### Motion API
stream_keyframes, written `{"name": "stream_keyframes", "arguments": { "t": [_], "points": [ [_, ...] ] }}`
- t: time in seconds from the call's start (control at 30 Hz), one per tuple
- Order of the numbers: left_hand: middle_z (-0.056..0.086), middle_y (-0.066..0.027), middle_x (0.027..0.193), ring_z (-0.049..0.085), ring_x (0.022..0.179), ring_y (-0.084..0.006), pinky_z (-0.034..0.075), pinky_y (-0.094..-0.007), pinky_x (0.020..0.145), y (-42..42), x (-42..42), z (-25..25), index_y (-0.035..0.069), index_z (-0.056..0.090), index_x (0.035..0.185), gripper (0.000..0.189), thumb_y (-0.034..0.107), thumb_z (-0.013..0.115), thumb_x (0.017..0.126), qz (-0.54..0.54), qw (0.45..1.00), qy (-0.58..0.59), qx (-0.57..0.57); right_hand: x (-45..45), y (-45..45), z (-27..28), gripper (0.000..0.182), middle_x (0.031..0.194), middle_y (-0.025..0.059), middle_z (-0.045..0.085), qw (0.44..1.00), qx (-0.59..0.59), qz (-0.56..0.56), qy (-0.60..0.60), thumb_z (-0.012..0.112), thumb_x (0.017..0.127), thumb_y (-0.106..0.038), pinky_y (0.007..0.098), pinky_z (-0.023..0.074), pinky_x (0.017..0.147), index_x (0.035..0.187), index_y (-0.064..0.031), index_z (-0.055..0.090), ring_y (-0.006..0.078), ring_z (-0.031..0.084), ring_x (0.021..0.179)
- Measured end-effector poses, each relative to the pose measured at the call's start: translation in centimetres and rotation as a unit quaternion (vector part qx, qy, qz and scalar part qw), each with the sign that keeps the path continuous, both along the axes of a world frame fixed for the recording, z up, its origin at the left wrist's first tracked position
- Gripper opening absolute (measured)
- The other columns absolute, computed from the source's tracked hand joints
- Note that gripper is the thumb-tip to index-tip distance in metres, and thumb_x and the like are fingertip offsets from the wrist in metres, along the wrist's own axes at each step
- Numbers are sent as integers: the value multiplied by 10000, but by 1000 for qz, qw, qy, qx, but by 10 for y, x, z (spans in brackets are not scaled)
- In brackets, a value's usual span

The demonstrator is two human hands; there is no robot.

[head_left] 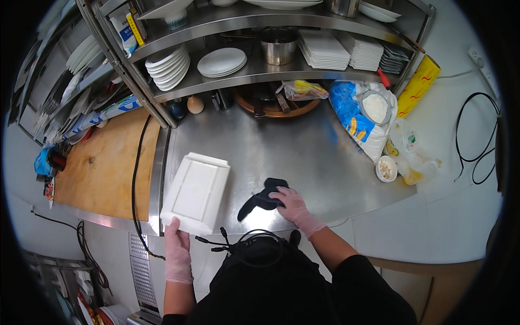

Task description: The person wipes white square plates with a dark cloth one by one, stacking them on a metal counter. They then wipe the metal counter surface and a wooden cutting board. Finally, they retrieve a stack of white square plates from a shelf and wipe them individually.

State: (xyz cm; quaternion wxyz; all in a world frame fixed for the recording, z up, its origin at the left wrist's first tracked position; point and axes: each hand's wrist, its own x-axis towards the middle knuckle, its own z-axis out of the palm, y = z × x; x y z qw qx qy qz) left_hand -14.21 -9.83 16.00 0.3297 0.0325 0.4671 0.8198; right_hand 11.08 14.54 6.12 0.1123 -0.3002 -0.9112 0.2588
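Observation:
A stack of white rectangular plates point(197, 191), undersides up, is tilted above the left front of the stainless steel worktop point(308, 150). My left hand point(177, 252), in a thin translucent glove, grips the stack by its near edge, thumb on the underside. In a matching glove, my right hand point(293, 206) has its fingers closed on a black cloth point(260, 200) near the worktop's front edge. Part of the cloth is hidden under the fingers.
Behind, a steel shelf point(252, 77) carries stacked white plates point(222, 61) and a steel pot point(278, 45). A flour bag point(361, 118) and a small white bowl point(386, 169) stand right. Leftward, a black cable point(137, 174) crosses a wooden board point(105, 166). Several cable plugs point(221, 241) hang at my waist.

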Motion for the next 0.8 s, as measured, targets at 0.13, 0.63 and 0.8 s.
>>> {"name": "stream_keyframes", "arguments": {
  "t": [0.13,0.63,0.8],
  "points": [
    [631,-55,938,596,859,-165,466,-297,762,46,6,1,3,605,1042,215,110,562,860,-35,959,203,-195,21,-9,44,464,1312,114,470,992,103,-52,-52,618,783,-194,410,334,1009,1238,-220,532,289,427,1216],
    [671,-52,842,649,715,-243,523,-309,635,140,138,85,205,569,1195,519,16,606,713,-285,516,802,-94,55,-39,139,459,1050,63,574,710,-570,-220,350,463,910,-296,289,437,734,1296,-64,374,159,567,872],
    [613,-114,1090,598,970,-294,492,-322,815,146,160,88,169,509,1265,525,109,663,767,-351,545,761,-25,87,-35,144,438,1114,65,553,668,-582,-275,374,454,836,-146,296,438,719,1264,-61,415,164,541,946]
  ]
}}
